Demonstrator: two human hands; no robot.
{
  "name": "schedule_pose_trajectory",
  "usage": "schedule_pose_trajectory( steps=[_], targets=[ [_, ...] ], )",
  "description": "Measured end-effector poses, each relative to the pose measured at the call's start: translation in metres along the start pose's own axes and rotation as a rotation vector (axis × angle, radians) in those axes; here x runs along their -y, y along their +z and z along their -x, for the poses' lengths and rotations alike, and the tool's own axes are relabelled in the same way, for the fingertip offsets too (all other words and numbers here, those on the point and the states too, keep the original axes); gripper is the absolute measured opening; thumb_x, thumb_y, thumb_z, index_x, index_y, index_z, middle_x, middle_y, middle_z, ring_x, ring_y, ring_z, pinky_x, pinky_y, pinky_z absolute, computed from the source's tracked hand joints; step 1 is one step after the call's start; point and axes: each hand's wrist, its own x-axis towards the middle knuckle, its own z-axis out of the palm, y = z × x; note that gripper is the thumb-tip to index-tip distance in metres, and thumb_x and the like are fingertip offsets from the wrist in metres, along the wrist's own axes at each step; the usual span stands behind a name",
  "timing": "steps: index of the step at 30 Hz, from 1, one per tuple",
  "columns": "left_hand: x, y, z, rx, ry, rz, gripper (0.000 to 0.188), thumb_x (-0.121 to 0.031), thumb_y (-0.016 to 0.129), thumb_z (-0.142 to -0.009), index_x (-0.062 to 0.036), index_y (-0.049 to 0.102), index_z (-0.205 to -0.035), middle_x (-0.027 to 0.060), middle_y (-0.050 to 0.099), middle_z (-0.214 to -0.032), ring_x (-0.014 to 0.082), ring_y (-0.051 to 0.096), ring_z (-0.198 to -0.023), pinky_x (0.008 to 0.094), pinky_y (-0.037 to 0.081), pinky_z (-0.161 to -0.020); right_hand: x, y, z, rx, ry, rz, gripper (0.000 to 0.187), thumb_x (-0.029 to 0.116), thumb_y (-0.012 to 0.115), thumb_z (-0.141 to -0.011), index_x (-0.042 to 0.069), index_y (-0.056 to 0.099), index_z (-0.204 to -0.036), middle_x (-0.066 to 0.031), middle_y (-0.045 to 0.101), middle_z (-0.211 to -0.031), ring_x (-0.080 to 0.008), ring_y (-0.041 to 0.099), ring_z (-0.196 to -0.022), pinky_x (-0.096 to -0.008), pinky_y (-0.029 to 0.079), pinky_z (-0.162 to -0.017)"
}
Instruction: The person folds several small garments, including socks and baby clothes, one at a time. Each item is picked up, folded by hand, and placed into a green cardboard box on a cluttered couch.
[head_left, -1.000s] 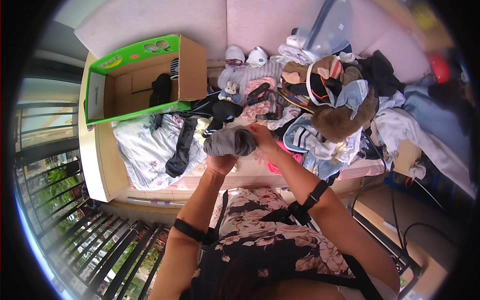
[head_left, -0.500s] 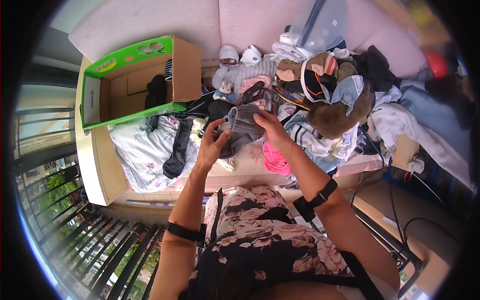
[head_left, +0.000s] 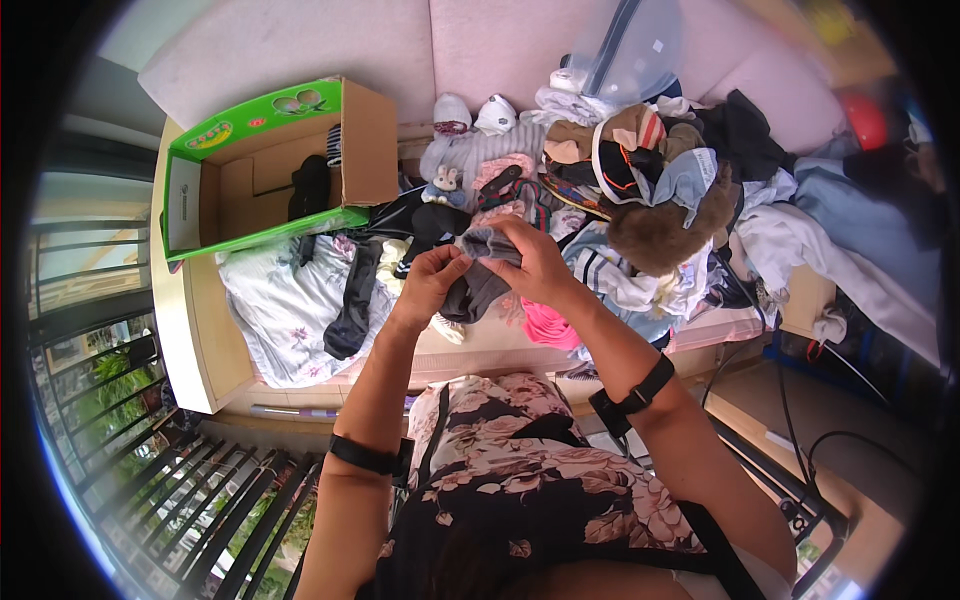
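Between my two hands is a dark grey sock (head_left: 480, 285), bunched up, its lighter cuff (head_left: 488, 243) turned upward. My left hand (head_left: 434, 286) is closed, thumb and fingertips pinching the sock's near left edge. On the other side my right hand (head_left: 538, 265) grips the cuff with its thumb in front and fingers behind. The thumbs almost meet. Just beyond lie a black sock (head_left: 437, 222) and a small bunny plush (head_left: 446, 180). A long black sock (head_left: 352, 312) lies on the white floral cloth (head_left: 275, 335) left of my left hand.
An open green cardboard box (head_left: 357, 150) at the far left holds a black sock (head_left: 309, 187) and a striped one. Right of my hands, clothes pile up around a brown furry item (head_left: 660, 240). A pink cloth (head_left: 548, 326) lies near the sofa's front edge. Cables (head_left: 790, 400) hang at right.
My left hand has gone from spread fingers beside the sock to a pinch on its edge. The right hand has drawn slightly nearer, and the cuff is now gathered between both hands.
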Motion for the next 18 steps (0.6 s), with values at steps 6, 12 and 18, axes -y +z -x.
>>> schedule_pose_trajectory(
  steps=[6, 12, 18],
  targets=[
    [0.012, -0.040, 0.019, -0.165, -0.186, -0.385, 0.023, -0.024, 0.055, -0.090, -0.0025, 0.061, -0.086, -0.0052, 0.056, -0.074, 0.0003, 0.046, -0.064, 0.0171, 0.037, -0.056, -0.030, -0.059, -0.013, -0.612, 0.096, -1.297, 0.029, 0.030, 0.046, -0.093, 0.005, 0.055, -0.104, -0.0100, 0.060, -0.106, -0.0178, 0.059, -0.088, -0.0388, 0.048, -0.084],
    [0.041, -0.045, 0.023, -0.363, -0.142, 0.107, 0.032, -0.031, 0.056, -0.088, -0.0004, 0.061, -0.081, -0.0009, 0.059, -0.074, 0.0053, 0.051, -0.064, 0.0192, 0.041, -0.061, -0.060, -0.067, -0.009, -0.368, 0.260, -0.598, 0.022, 0.015, 0.062, -0.082, -0.001, 0.057, -0.098, -0.0071, 0.063, -0.085, -0.0114, 0.057, -0.077, -0.0287, 0.047, -0.071],
    [0.020, -0.030, 0.021, -0.405, 0.296, -0.777, 0.027, -0.017, 0.072, -0.072, -0.0068, 0.049, -0.061, 0.0093, 0.058, -0.089, 0.0208, 0.053, -0.090, 0.0317, 0.040, -0.078, -0.039, -0.056, -0.016, -0.299, 0.206, -0.142, 0.020, 0.009, 0.065, -0.078, 0.000, 0.058, -0.094, -0.0002, 0.060, -0.076, -0.0059, 0.050, -0.068, -0.0233, 0.044, -0.064]
  ],
)
